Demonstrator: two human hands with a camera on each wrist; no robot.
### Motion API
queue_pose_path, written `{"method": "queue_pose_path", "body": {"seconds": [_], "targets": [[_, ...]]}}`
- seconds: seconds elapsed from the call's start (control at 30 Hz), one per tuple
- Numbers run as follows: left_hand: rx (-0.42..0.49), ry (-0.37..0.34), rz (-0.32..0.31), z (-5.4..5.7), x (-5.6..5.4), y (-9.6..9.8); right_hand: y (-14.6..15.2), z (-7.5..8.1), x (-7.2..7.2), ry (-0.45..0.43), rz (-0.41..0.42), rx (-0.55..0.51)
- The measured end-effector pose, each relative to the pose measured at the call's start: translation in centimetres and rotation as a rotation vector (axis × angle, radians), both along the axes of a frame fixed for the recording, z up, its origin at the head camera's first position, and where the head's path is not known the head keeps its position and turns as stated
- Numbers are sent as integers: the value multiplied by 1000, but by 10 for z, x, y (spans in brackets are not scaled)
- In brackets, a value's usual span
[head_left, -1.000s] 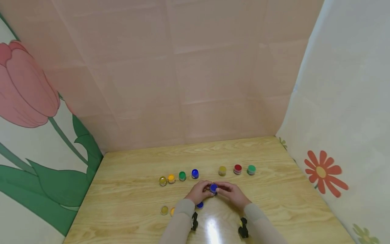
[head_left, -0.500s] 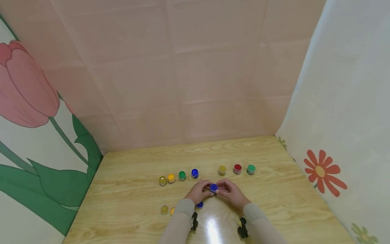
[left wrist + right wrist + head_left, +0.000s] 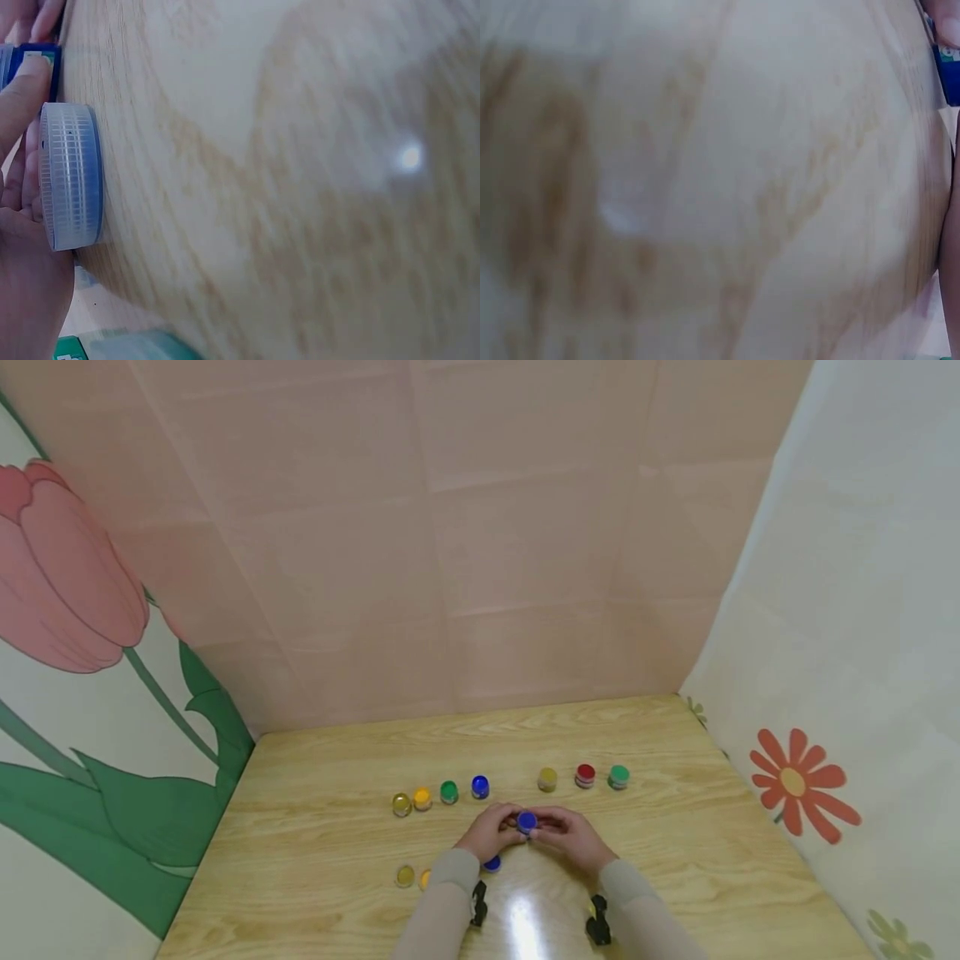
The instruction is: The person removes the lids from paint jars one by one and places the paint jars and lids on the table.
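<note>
"Blue-topped jar (image 3: 527,822), held between both hands: which way does it point?"

"Its round top faces up, toward the head camera, the base toward the table (image 3: 337,827). It's squat, so no long axis stands out; the line from top to base runs about upright. Whether the base touches down, I can't tell."

"And the hands?"

"The left hand (image 3: 489,832) pinches the jar from its left, thumb against its labelled side. The right hand (image 3: 576,839) has its fingers closed in on it from its right."

"What's around that jar?"

"Nearer the person and to its left, a ribbed clear lid (image 3: 73,176), blue-tinted. Beyond it to the right, a red-topped jar (image 3: 585,776)."
</note>
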State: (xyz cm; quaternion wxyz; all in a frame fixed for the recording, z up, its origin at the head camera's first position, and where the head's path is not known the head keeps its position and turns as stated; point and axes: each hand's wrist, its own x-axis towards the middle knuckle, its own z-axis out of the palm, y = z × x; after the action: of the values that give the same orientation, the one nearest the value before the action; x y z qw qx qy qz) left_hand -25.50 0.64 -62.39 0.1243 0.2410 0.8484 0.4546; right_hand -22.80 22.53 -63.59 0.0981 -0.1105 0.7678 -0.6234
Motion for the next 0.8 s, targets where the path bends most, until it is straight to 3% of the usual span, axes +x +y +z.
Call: {"method": "queue_pose_path", "body": {"seconds": [0.3, 0.53, 0.8], "targets": [[7, 14, 0, -4, -2, 1, -4, 2, 1, 26, -20, 48], [27, 9, -8, 0, 0, 2, -5, 1, 0, 11, -21, -12], [17, 31, -13, 1, 0, 1, -1, 0, 0, 42, -16, -1]]}}
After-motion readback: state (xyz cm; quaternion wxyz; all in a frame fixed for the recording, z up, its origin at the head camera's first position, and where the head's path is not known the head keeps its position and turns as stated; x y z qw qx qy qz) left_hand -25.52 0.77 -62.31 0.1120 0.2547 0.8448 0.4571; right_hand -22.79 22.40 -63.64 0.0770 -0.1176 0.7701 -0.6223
